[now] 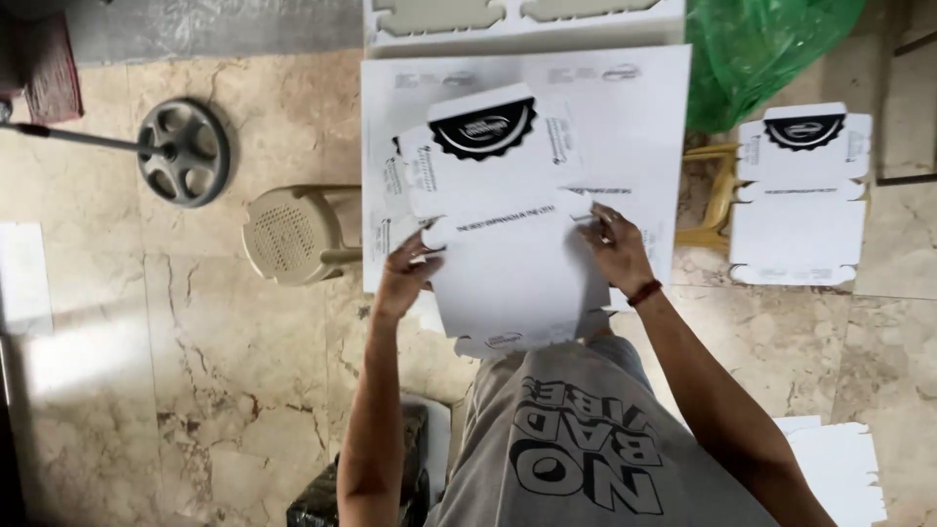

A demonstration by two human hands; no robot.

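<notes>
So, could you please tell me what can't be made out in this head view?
- Underside of the white box blank: hidden by the blank itself.
- Left hand fingertips: tucked behind the blank's edge.
- Stack of blanks: cut off by the top edge.
- Green bag contents: hidden by the crumpled plastic.

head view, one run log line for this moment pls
left hand: grips box blank left edge | right hand: grips right edge | under: white sheet stack

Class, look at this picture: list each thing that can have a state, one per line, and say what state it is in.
Box blank: partly folded, held at both sides.
Left hand: gripping the blank's left edge.
Right hand: gripping its right edge.
Blank on floor: flat, unfolded.
Green bag: crumpled.
Stool: upright.
</notes>
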